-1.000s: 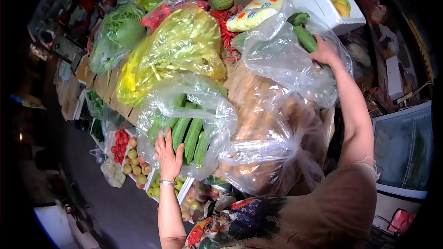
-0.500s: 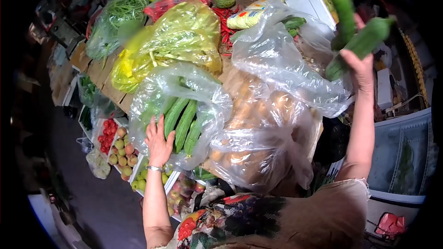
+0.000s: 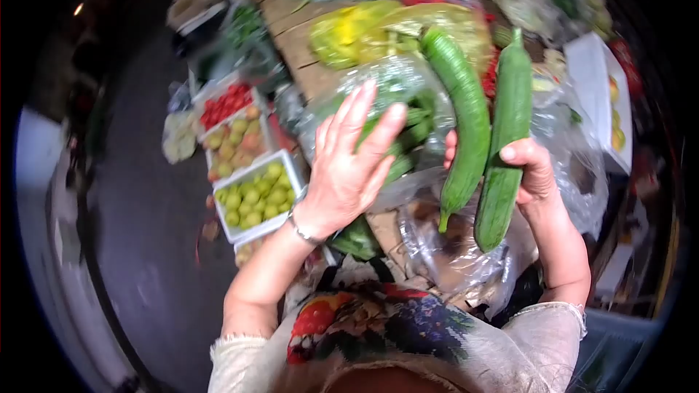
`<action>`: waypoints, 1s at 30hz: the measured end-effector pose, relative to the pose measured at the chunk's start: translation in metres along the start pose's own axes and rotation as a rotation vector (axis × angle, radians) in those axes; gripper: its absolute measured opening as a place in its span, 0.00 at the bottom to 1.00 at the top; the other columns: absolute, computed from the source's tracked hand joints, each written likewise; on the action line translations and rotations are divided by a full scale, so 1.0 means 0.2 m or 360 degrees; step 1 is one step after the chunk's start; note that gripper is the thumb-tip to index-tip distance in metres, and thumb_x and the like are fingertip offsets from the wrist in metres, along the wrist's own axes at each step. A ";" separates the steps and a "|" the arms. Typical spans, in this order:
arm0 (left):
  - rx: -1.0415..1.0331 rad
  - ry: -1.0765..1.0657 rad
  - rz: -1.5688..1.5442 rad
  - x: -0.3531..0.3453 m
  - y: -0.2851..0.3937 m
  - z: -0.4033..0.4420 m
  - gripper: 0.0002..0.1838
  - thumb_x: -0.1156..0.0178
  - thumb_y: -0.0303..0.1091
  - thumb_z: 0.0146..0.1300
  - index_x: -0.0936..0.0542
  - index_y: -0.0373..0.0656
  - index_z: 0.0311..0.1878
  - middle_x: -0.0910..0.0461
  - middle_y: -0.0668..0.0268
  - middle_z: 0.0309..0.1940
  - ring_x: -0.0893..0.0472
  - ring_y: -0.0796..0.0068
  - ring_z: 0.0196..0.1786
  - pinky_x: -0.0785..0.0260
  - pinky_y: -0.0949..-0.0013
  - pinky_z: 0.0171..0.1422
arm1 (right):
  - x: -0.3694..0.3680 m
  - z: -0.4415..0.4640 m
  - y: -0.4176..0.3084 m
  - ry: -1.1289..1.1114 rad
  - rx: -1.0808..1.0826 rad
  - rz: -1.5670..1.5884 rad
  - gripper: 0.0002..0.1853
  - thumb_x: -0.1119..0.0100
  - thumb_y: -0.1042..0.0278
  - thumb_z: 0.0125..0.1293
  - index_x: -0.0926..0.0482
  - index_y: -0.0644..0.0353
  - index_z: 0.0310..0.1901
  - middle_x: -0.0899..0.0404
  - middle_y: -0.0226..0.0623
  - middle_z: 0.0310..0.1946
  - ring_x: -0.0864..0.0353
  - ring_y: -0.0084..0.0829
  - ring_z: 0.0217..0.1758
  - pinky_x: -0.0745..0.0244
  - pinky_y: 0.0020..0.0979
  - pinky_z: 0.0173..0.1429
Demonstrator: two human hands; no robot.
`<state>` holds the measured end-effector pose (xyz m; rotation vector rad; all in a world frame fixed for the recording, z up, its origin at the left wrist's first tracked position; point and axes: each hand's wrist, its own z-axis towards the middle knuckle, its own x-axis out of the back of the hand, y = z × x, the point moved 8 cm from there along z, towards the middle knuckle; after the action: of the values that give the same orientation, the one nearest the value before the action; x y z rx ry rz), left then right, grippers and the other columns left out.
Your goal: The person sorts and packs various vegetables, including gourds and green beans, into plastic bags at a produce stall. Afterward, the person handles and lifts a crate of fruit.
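Upright in my right hand (image 3: 535, 169) are two long green loofahs. The curved loofah (image 3: 467, 120) is on the left, and the straighter loofah (image 3: 506, 113) is on the right, under my thumb. My fingers pass behind both, and some fingertips show at the left side of the curved one. My left hand (image 3: 344, 164) hovers with fingers spread and nothing in it. Beyond it lies a clear plastic bag (image 3: 397, 69) with more green loofahs (image 3: 419, 120) inside, partly hidden by my left hand and the curved loofah.
A clear bag of brown round produce (image 3: 473, 276) lies close to my body. Yellow bags (image 3: 349, 33) lie farther back. Left of the table are a crate of green fruit (image 3: 255, 196) and red tomatoes (image 3: 226, 103). A white foam box (image 3: 593, 80) stands at right.
My right hand has brought the two loofahs from the far right to in front of me. My left hand has lifted off the bag of loofahs. The view has turned leftward.
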<state>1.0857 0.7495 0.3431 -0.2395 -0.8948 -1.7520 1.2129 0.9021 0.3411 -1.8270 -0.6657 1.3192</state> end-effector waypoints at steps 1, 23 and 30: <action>-0.0222 0.0114 0.0266 0.07 0.03 -0.01 0.38 0.31 0.28 0.52 0.30 0.48 0.69 0.39 0.54 0.73 0.36 0.56 0.72 0.46 0.55 0.72 | -0.06 0.04 0.10 -0.0067 -0.0131 -0.0006 0.38 0.36 0.68 0.51 0.37 0.65 0.65 0.24 0.58 0.52 0.20 0.50 0.54 0.25 0.49 0.63; 0.1856 -0.0168 -0.2578 -0.02 -0.15 -0.89 0.43 0.41 0.36 0.46 0.39 0.35 0.69 0.23 0.53 0.51 0.19 0.59 0.51 0.26 0.63 0.58 | -0.45 0.38 0.93 -0.0630 -0.0648 -0.0953 0.34 0.43 0.50 0.71 0.40 0.62 0.70 0.30 0.39 0.58 0.33 0.30 0.63 0.38 0.34 0.69; 0.1844 -0.0186 -0.2439 0.02 -0.27 -0.85 0.54 0.34 0.32 0.44 0.50 0.37 0.76 0.27 0.51 0.58 0.24 0.60 0.60 0.34 0.59 0.68 | 0.31 0.74 0.51 -0.0205 -0.0564 -0.2652 0.22 0.37 0.50 0.62 0.17 0.63 0.44 0.16 0.47 0.42 0.17 0.42 0.46 0.24 0.38 0.54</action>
<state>1.0818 0.6386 0.2026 1.4604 -2.3297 -2.0345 1.0900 0.9344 0.1991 -0.7469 -1.9344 0.1362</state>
